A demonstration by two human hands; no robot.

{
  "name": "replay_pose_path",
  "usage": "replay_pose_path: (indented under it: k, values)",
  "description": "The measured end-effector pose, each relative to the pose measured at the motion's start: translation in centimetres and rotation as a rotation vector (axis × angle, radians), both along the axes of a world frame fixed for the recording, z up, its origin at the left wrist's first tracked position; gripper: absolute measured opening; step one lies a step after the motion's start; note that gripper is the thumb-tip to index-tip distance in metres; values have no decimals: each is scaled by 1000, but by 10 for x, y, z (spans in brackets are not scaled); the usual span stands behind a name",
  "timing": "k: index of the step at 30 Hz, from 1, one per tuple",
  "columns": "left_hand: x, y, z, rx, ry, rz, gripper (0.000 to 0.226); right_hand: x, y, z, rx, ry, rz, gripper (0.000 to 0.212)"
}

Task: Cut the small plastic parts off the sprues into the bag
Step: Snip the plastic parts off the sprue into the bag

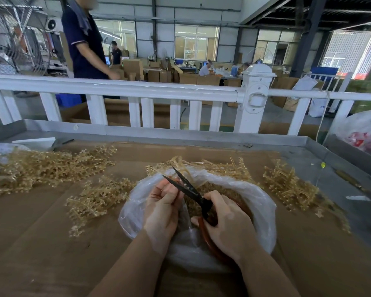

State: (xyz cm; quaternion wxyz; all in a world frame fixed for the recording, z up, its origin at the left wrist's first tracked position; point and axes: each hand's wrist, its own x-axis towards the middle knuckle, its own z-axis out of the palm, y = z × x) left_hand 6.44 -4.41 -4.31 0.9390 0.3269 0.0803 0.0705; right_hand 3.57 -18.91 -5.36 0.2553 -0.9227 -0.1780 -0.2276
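Over the bag, the left hand pinches a sprue while the right hand grips scissors, blades apart. Cut parts fill the bag partway; uncut sprues lie heaped left and right, so much remains.

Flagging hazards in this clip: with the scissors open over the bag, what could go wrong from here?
1. The open scissors sit right beside the left hand, which pinches a thin piece near the blades; a cut could likely nick a fingertip.
2. The bag rim is low and slack, so cut parts might fly out onto the cardboard among the uncut sprues.
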Motion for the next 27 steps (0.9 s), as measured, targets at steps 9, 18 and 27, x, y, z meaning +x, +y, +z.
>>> replay_pose_path:
  k: [9, 18, 27]
  values:
    - [-2, 1, 2, 61, 26, -20, 20, 0, -1, 2, -14, 15, 19, 43]
    - [0, 2, -2, 17, 7, -31, 19, 0, 0, -1, -15, -9, 14, 44]
    - [4, 0, -8, -17, -1, 7, 16, 2, -1, -3, -59, -50, -11, 43]
